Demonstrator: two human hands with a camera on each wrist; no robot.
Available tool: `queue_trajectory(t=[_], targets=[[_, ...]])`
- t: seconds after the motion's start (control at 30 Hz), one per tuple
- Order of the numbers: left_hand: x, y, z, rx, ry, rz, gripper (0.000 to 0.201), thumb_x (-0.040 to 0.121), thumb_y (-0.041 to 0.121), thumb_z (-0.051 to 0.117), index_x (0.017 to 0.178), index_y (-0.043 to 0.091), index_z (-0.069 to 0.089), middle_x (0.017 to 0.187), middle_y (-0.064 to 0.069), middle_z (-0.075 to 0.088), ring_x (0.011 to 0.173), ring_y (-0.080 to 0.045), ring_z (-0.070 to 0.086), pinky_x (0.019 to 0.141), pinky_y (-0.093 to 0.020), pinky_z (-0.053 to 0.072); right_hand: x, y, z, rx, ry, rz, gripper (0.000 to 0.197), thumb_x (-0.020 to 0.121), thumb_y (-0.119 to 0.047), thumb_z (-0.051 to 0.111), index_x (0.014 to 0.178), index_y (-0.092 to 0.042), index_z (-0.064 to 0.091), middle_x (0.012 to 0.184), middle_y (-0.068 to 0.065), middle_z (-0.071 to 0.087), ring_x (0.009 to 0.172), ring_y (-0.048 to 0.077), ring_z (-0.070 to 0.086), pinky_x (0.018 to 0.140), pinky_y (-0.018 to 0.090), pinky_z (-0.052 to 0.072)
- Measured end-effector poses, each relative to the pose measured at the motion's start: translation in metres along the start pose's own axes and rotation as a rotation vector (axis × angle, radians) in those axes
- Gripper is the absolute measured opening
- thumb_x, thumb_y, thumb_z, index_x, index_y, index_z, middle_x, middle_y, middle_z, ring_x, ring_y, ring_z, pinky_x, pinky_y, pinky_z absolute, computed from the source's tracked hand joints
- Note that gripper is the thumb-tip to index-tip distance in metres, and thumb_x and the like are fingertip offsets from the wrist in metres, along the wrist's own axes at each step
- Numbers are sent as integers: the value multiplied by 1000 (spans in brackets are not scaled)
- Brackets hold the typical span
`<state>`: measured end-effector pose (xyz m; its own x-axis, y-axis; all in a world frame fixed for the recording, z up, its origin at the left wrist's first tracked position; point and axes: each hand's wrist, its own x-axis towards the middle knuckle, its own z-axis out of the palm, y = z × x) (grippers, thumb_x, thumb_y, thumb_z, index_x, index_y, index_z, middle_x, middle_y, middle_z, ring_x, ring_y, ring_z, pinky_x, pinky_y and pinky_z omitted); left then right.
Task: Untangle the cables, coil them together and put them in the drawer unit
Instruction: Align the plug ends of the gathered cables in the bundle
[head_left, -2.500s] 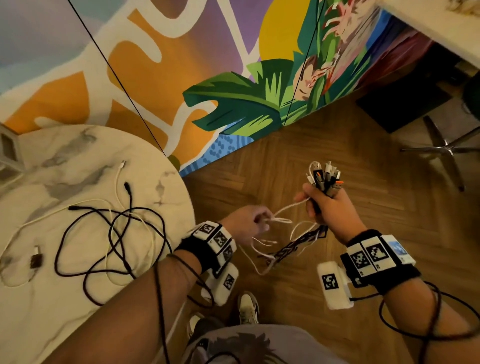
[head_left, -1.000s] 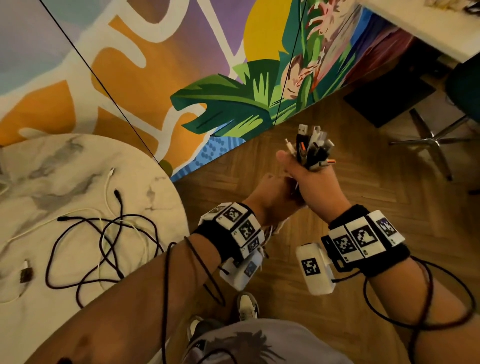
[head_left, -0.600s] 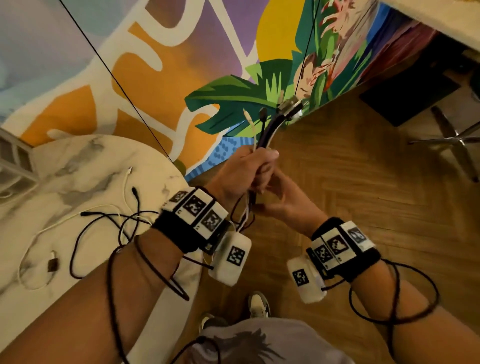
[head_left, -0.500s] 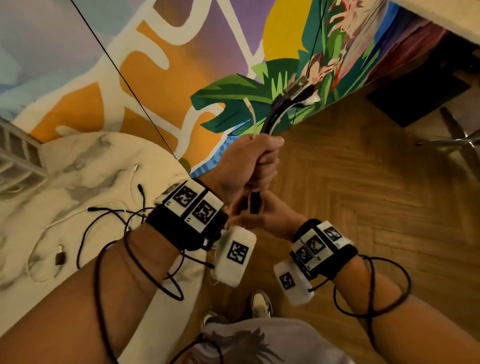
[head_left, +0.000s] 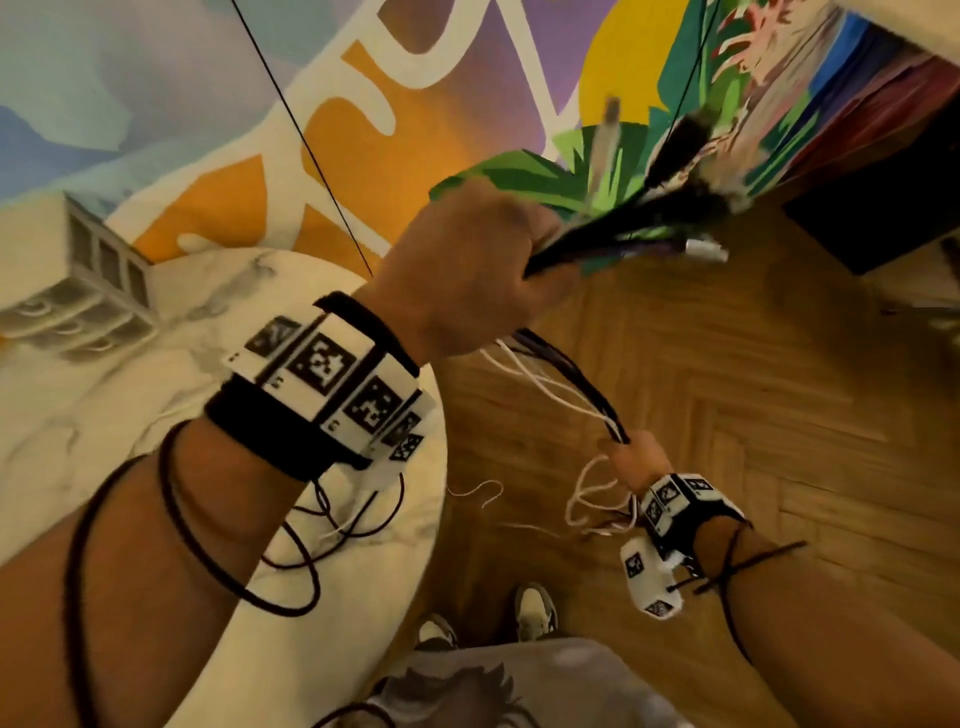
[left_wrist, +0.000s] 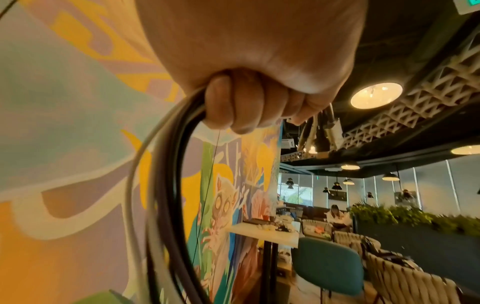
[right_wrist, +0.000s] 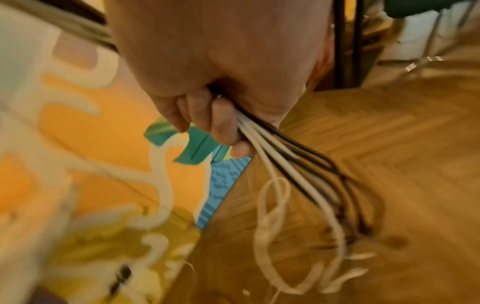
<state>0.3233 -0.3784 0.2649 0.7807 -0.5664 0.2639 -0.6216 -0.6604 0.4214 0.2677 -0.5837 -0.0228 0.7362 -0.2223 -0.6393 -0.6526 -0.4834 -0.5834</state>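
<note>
The left hand (head_left: 467, 270) is fisted around the bundle of cables (head_left: 566, 387), fingers (left_wrist: 233, 107) wrapped tight, plug ends fanning toward the upper right of the head view. Below, at centre right, the right hand (head_left: 631, 460) grips the same bundle lower down, fingers (right_wrist: 221, 121) curled over white and black strands; loose white tails dangle beneath it over the wood floor (head_left: 753, 415), which lies open to the right of the hands. The round marble table (head_left: 93, 426) fills the left, its edge just beside the left forearm. The drawer unit (head_left: 88, 291) stands at the far left on the table, blurred. More cables (head_left: 332, 525) lie on the table, mostly hidden by the left wrist. The plug ends are motion-smeared, so their types cannot be told.
</note>
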Motion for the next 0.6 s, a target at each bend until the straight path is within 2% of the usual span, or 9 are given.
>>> queue_trajectory(t=[0.03,0.1,0.17,0.27,0.33,0.4,0.47,0.53,0.6], targets=[[-3,0,7,44,-35,29,32,81,37,50,54,26,35,41,15,24,36,-3,28,43,-22,19,0,-2,-1,90,30,3,28,92,-25,56,65,-17,54,55,3,49,49,19,46,50,28,35],[-7,-4,18,74,-76,86,23,79,38,51,59,26,50,43,12,30,38,-6,26,47,-21,16,-2,-3,-6,220,90,-11,27,90,-21,58,64,-15,56,52,3,48,47,20,46,50,28,37],[-8,-10,22,82,-49,149,24,78,35,57,65,17,63,45,4,40,38,-14,28,48,-17,15,0,12,-14,193,133,11,20,90,-21,59,71,-14,63,49,3,53,45,19,52,48,24,39],[-6,-14,25,121,-21,266,27,80,36,55,67,14,63,46,3,41,38,-18,31,49,-16,14,-2,33,-26,89,149,150,19,90,-26,60,88,-8,67,61,9,60,56,26,60,51,26,45],[-8,-10,38,206,-46,304,35,81,43,46,65,16,61,44,0,43,39,-19,29,49,-19,19,-4,29,-29,116,173,147,26,89,-29,59,79,-6,63,58,9,55,53,27,54,52,30,42],[-11,-7,57,208,-78,279,37,81,45,46,66,17,64,44,-1,49,39,-20,33,46,-21,22,-7,12,-27,257,178,82,28,87,-24,57,62,-11,54,51,5,45,49,23,44,52,34,36],[-15,-8,77,197,-81,235,32,81,44,53,69,18,68,47,2,50,43,-17,36,44,-19,17,-15,-10,-26,404,170,18,32,82,-21,56,50,-18,49,46,-1,40,48,20,37,52,35,30],[-15,-8,88,143,-175,114,34,85,45,53,70,17,64,51,5,44,51,-18,41,47,-26,22,-29,-29,-29,489,135,-59,32,79,-22,54,47,-20,51,44,-4,40,46,19,35,49,33,28],[-15,-11,98,45,-225,-35,39,88,46,52,60,18,51,49,7,38,50,-17,40,49,-30,27,-47,-49,-34,608,110,-149,29,82,-15,53,54,-22,50,46,-5,39,45,17,33,45,30,26]])
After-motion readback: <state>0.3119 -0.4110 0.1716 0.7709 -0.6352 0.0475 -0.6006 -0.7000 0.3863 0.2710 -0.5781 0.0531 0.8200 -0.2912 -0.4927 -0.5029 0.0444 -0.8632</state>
